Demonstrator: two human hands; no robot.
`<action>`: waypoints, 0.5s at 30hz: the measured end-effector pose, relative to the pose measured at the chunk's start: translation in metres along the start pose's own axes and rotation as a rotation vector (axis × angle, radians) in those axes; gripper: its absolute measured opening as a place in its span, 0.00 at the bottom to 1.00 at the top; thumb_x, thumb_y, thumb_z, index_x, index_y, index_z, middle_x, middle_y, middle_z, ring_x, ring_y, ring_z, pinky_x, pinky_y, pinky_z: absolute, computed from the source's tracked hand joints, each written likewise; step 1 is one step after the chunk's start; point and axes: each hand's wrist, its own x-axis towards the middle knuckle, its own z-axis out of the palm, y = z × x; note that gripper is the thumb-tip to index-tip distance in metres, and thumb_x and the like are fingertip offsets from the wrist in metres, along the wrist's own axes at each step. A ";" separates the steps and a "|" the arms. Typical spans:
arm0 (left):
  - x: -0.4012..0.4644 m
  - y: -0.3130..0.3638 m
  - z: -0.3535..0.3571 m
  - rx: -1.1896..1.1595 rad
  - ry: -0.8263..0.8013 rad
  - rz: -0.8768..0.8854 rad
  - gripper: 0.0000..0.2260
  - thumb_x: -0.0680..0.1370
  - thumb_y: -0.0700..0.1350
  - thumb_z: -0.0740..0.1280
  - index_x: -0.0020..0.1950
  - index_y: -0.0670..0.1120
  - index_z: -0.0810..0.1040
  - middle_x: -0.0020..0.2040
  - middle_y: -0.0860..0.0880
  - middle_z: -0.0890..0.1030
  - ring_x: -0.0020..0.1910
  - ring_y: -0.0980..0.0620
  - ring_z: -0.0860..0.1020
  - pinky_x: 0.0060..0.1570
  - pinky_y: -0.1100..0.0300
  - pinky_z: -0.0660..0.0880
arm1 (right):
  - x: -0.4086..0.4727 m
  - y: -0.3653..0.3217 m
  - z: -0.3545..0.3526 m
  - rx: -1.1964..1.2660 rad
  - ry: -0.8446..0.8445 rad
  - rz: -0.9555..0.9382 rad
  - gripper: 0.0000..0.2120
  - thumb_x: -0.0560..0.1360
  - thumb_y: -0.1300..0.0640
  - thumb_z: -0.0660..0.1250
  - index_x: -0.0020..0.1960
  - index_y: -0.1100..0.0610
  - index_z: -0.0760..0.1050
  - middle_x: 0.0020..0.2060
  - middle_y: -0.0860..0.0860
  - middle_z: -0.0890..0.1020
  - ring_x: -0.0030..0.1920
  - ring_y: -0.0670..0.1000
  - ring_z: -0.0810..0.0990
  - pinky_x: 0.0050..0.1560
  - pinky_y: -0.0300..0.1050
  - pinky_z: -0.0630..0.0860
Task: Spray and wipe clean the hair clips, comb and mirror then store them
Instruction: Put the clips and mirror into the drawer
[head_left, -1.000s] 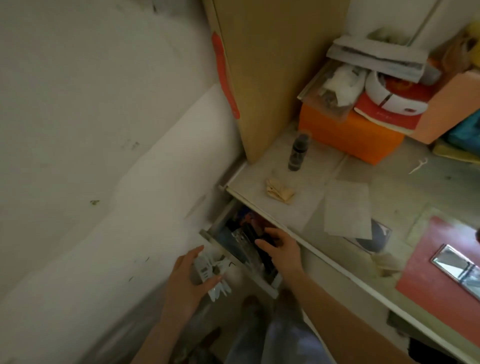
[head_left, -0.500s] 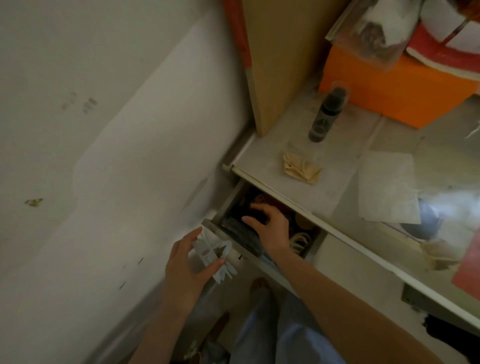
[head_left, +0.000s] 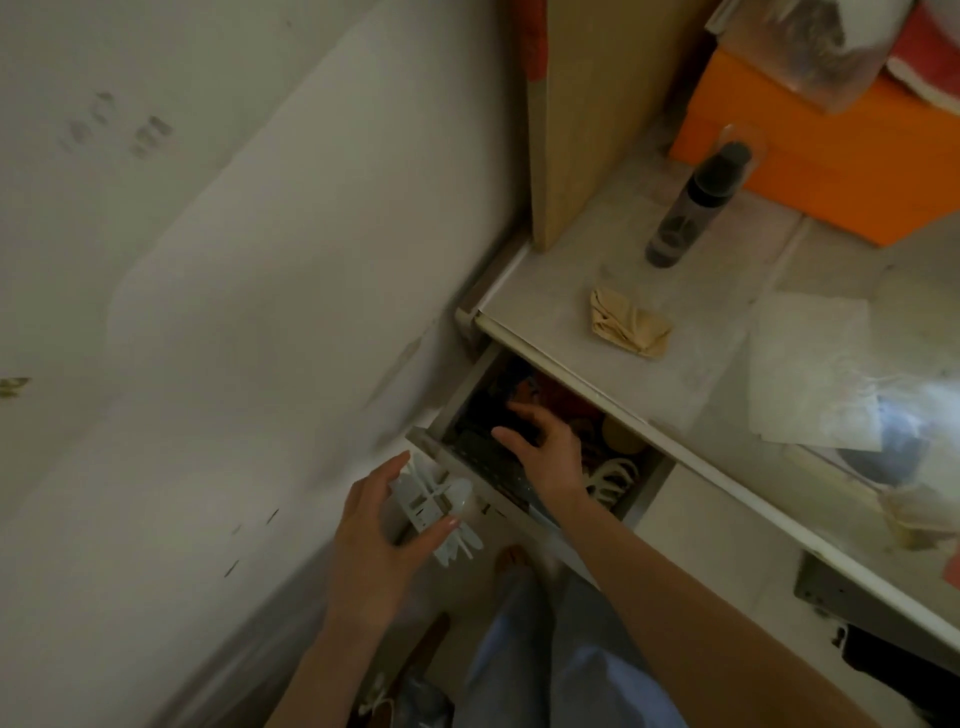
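Note:
My left hand (head_left: 382, 525) holds several white hair clips (head_left: 434, 506) just outside the front left corner of an open drawer (head_left: 431, 441). My right hand (head_left: 545, 449) reaches into that drawer with fingers spread over dark items inside. A dark spray bottle (head_left: 693, 208) stands on the desk top (head_left: 545, 291) near a crumpled tan cloth (head_left: 628, 330). A white tissue (head_left: 815, 369) lies further right on the desk. The comb and mirror are not visible.
A wooden panel (head_left: 587, 114) rises at the desk's back left. An orange box (head_left: 831, 156) stands behind the bottle. A pale wall (head_left: 234, 260) is close on the left. My legs in light trousers (head_left: 545, 670) are below the drawer.
The view has tilted down and left toward the drawer. My right hand has moved deeper and leftward inside the drawer. My left hand keeps hold of the clips.

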 end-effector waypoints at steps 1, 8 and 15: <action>0.000 0.000 0.001 -0.003 0.000 0.000 0.30 0.64 0.49 0.77 0.62 0.57 0.69 0.53 0.68 0.68 0.54 0.59 0.71 0.46 0.76 0.65 | 0.001 0.000 -0.001 0.005 -0.011 0.014 0.18 0.73 0.53 0.71 0.62 0.52 0.76 0.64 0.52 0.75 0.65 0.52 0.71 0.65 0.44 0.69; 0.004 0.001 0.004 -0.020 -0.004 0.021 0.30 0.64 0.50 0.77 0.62 0.59 0.68 0.54 0.67 0.69 0.53 0.61 0.72 0.47 0.76 0.65 | 0.000 -0.001 -0.002 -0.060 -0.078 0.005 0.21 0.74 0.54 0.70 0.66 0.53 0.73 0.67 0.52 0.73 0.68 0.51 0.69 0.64 0.37 0.63; 0.011 0.012 0.004 -0.063 -0.015 0.032 0.30 0.63 0.55 0.75 0.64 0.56 0.71 0.56 0.62 0.73 0.55 0.62 0.73 0.50 0.73 0.66 | -0.013 -0.006 -0.013 -0.030 -0.109 0.017 0.21 0.75 0.54 0.68 0.68 0.49 0.71 0.69 0.50 0.71 0.69 0.50 0.68 0.69 0.45 0.65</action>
